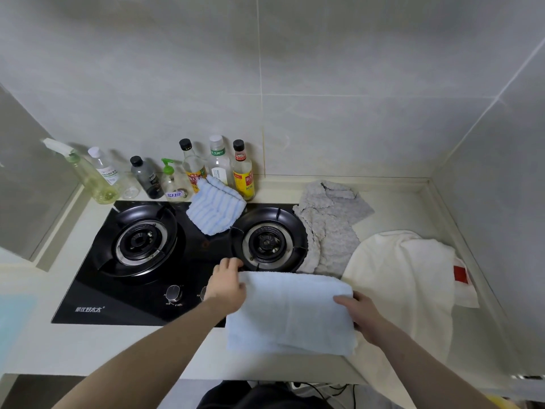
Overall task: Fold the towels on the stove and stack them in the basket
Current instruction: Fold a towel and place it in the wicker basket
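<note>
Pale-blue folded towel (pixel 290 314) lies between 2 hands, left hand (pixel 225 286) and right hand (pixel 358 312) gripping its edges.

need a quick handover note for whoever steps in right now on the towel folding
Left hand grips the left edge of the folded light blue towel; right hand grips its right edge. The towel lies at the counter front by the stove.
Done: this towel is folded.
Left: blue striped towel, grey towel and white towel, all unfolded. No basket in view.

The stove (pixel 88 293) front carries small white Chinese lettering.
</note>
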{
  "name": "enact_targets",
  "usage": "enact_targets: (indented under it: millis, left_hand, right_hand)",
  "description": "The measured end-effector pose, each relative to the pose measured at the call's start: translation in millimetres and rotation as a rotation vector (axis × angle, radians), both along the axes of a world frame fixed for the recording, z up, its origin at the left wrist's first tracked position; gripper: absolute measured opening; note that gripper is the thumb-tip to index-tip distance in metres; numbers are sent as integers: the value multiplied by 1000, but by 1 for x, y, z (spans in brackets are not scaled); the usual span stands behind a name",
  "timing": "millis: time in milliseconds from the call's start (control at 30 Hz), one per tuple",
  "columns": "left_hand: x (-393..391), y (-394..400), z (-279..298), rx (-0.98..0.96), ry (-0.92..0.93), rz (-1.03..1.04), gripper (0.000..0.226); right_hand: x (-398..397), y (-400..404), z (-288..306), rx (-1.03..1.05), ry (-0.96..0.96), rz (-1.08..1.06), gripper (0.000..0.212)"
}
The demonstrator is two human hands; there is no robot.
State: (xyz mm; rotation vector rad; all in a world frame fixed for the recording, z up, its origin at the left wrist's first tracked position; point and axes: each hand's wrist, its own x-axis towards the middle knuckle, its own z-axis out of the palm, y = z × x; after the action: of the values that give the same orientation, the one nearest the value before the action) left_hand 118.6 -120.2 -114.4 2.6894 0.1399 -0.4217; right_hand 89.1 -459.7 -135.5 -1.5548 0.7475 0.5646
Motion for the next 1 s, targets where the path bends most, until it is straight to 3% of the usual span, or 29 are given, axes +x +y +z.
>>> enact_targets:
  millis: [67,133,233,400,500,667,867,1000]
  left_hand:
    - [-15,-16,1,142,-141,-238,53]
    - [-31,-36,3,126,-186,-450,62]
    - [-44,-61,-1,93,-42,-616,72]
    - [-45,-80,-4,228,255,-749,77]
    - [-40,-79,-1,217,290,-775,75]
    - [-42,-63,-7,-16,230,-629,67]
    - [-52,-23,-8,-323,140,-146,40]
    - [-61,15,-5,-395,100,69,37]
  right_hand:
    - [-1,1,4,25,19,17,35]
    - [-3,2,9,53,42,27,33]
    - [-4,1,14,124,59,32,37]
    - [-9,7,18,200,54,70,37]
    - [-10,10,19,186,42,82,38]
    - [-9,20,42,156,-10,134,26]
    - [-9,59,68,174,-79,259,25]
    - [-8,99,68,155,-93,336,23]
